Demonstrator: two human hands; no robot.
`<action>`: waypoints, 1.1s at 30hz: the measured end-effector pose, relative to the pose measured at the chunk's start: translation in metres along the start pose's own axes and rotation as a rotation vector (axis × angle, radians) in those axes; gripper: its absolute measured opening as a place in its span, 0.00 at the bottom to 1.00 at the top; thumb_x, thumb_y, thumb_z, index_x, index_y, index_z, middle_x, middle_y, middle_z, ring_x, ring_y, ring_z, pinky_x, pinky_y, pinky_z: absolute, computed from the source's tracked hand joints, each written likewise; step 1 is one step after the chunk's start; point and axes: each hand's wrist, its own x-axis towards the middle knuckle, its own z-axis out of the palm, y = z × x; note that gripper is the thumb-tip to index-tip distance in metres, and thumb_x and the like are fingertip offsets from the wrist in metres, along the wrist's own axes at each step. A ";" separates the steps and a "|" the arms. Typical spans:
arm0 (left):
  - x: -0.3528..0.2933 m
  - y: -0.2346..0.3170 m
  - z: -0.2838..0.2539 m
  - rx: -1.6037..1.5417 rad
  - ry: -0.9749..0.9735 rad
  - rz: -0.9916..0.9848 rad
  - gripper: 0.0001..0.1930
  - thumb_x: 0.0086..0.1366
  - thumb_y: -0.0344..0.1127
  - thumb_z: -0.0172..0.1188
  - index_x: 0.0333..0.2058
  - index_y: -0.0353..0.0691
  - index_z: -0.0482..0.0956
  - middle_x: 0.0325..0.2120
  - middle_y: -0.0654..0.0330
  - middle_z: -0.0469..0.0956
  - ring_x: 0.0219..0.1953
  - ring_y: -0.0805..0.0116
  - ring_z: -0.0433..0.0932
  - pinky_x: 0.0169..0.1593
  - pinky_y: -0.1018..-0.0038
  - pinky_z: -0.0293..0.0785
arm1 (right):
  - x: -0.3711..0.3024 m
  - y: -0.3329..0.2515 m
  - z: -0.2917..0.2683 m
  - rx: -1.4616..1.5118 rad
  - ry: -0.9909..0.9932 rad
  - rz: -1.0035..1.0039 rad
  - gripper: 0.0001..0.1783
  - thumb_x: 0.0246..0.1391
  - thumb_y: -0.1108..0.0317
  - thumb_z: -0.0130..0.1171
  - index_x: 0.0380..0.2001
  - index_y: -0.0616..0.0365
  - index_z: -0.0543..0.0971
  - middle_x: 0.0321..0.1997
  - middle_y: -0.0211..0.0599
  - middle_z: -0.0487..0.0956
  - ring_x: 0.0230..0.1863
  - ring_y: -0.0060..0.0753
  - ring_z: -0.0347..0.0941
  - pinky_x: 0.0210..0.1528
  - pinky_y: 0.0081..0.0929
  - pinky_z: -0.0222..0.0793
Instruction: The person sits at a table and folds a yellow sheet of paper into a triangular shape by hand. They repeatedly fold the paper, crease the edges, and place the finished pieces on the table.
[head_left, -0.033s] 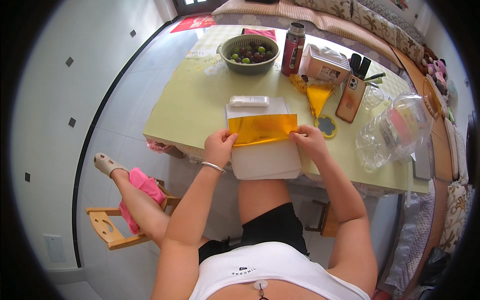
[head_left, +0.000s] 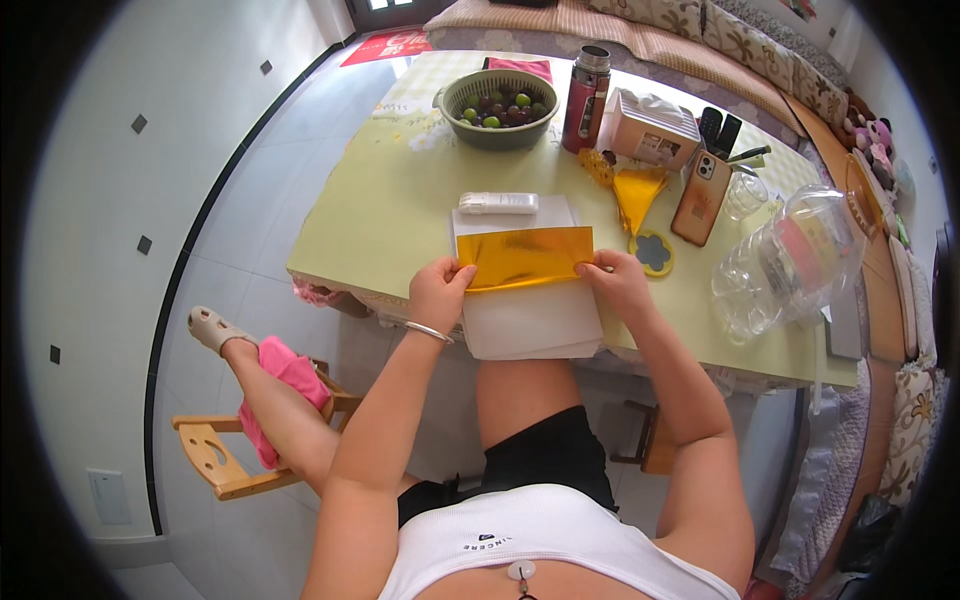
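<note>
A shiny gold sheet of paper (head_left: 525, 258), longer than it is deep, is stretched between my two hands over a stack of white paper (head_left: 532, 325). My left hand (head_left: 440, 295) pinches its near left corner with thumb and fingers. At the near right corner my right hand (head_left: 618, 285) has the same kind of pinch. The sheet's near edge looks bent or folded along its length. The white stack sticks out past the table's front edge. A white oblong dispenser or case (head_left: 498, 203) lies on the stack's far end.
On the table (head_left: 360, 220) stand a colander of grapes (head_left: 500, 112), a red thermos (head_left: 587, 100), a tissue box (head_left: 652, 130) and a phone (head_left: 701, 198). Yellow-handled scissors (head_left: 653, 253) lie beside a gold paper cone (head_left: 637, 195). A large clear plastic bottle (head_left: 780, 270) lies at right.
The gold sheet's right end has shifted very slightly left with my right hand, and its sheen differs a little. Both pinches hold as before.
</note>
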 end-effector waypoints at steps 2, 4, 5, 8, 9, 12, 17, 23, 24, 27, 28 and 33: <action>0.006 -0.006 0.006 -0.046 0.029 0.042 0.13 0.62 0.34 0.67 0.39 0.30 0.80 0.24 0.59 0.82 0.25 0.72 0.78 0.33 0.73 0.74 | 0.005 0.001 0.005 -0.106 0.048 -0.011 0.13 0.55 0.62 0.67 0.33 0.63 0.83 0.24 0.31 0.81 0.27 0.20 0.73 0.31 0.24 0.67; -0.001 -0.008 0.009 -0.081 0.073 0.057 0.18 0.62 0.35 0.67 0.46 0.29 0.78 0.25 0.59 0.82 0.26 0.71 0.78 0.34 0.72 0.75 | 0.010 0.001 0.014 -0.176 0.100 -0.020 0.13 0.54 0.60 0.67 0.32 0.61 0.84 0.24 0.36 0.82 0.26 0.27 0.76 0.30 0.29 0.68; -0.004 -0.006 0.010 -0.098 0.092 0.064 0.20 0.62 0.35 0.67 0.49 0.29 0.77 0.26 0.59 0.82 0.27 0.71 0.78 0.35 0.71 0.75 | 0.011 0.000 0.016 -0.228 0.127 -0.022 0.13 0.54 0.60 0.67 0.31 0.60 0.84 0.24 0.37 0.82 0.26 0.31 0.76 0.30 0.31 0.69; -0.006 -0.010 0.014 0.083 0.166 0.148 0.24 0.63 0.28 0.65 0.56 0.27 0.72 0.26 0.60 0.81 0.27 0.75 0.78 0.35 0.76 0.75 | 0.015 -0.006 0.022 -0.395 0.193 -0.035 0.14 0.53 0.57 0.67 0.29 0.58 0.82 0.26 0.40 0.82 0.28 0.43 0.78 0.32 0.38 0.70; -0.005 -0.011 0.014 0.136 0.174 0.155 0.25 0.62 0.28 0.66 0.56 0.27 0.72 0.24 0.60 0.80 0.26 0.74 0.77 0.35 0.75 0.75 | 0.015 -0.009 0.024 -0.458 0.213 -0.044 0.15 0.53 0.56 0.66 0.28 0.58 0.82 0.26 0.40 0.82 0.29 0.45 0.78 0.33 0.39 0.70; -0.004 -0.002 0.015 0.245 0.190 0.151 0.27 0.60 0.29 0.67 0.57 0.28 0.72 0.22 0.61 0.78 0.25 0.70 0.76 0.35 0.71 0.75 | 0.015 -0.011 0.027 -0.555 0.245 -0.069 0.14 0.53 0.56 0.66 0.26 0.56 0.80 0.28 0.40 0.82 0.31 0.47 0.78 0.34 0.41 0.71; -0.005 0.006 0.014 0.278 0.169 0.097 0.29 0.56 0.30 0.70 0.56 0.29 0.73 0.21 0.60 0.76 0.26 0.65 0.76 0.36 0.67 0.75 | 0.012 -0.011 0.025 -0.551 0.231 -0.061 0.13 0.52 0.57 0.66 0.26 0.56 0.80 0.30 0.39 0.81 0.33 0.46 0.78 0.35 0.41 0.71; -0.007 0.005 0.013 0.234 0.186 0.144 0.27 0.56 0.27 0.70 0.54 0.29 0.74 0.19 0.63 0.74 0.22 0.73 0.73 0.32 0.73 0.74 | 0.010 -0.011 0.023 -0.529 0.217 -0.058 0.12 0.51 0.60 0.66 0.25 0.56 0.80 0.30 0.38 0.81 0.33 0.45 0.78 0.35 0.40 0.72; -0.007 0.006 0.013 0.243 0.180 0.129 0.27 0.55 0.27 0.70 0.54 0.29 0.75 0.19 0.62 0.75 0.23 0.70 0.74 0.33 0.71 0.75 | 0.010 -0.010 0.024 -0.527 0.217 -0.064 0.12 0.51 0.60 0.66 0.25 0.56 0.80 0.30 0.38 0.81 0.33 0.45 0.78 0.35 0.40 0.72; -0.008 0.009 0.013 0.269 0.167 0.104 0.27 0.54 0.28 0.70 0.53 0.28 0.75 0.19 0.61 0.75 0.25 0.65 0.76 0.36 0.67 0.75 | 0.009 -0.010 0.023 -0.527 0.218 -0.083 0.11 0.51 0.60 0.66 0.25 0.56 0.80 0.30 0.38 0.80 0.33 0.45 0.77 0.35 0.40 0.72; -0.008 0.009 0.013 0.281 0.168 0.107 0.27 0.54 0.28 0.70 0.53 0.28 0.75 0.19 0.61 0.75 0.25 0.65 0.76 0.36 0.67 0.75 | 0.009 -0.011 0.023 -0.527 0.218 -0.090 0.11 0.51 0.60 0.66 0.25 0.57 0.80 0.30 0.38 0.80 0.33 0.45 0.77 0.35 0.40 0.72; -0.009 0.008 0.012 0.311 0.152 0.108 0.27 0.54 0.28 0.70 0.53 0.29 0.76 0.20 0.61 0.75 0.28 0.62 0.76 0.38 0.64 0.75 | 0.009 -0.010 0.024 -0.535 0.221 -0.096 0.12 0.50 0.60 0.67 0.25 0.57 0.79 0.29 0.38 0.80 0.33 0.44 0.77 0.35 0.39 0.72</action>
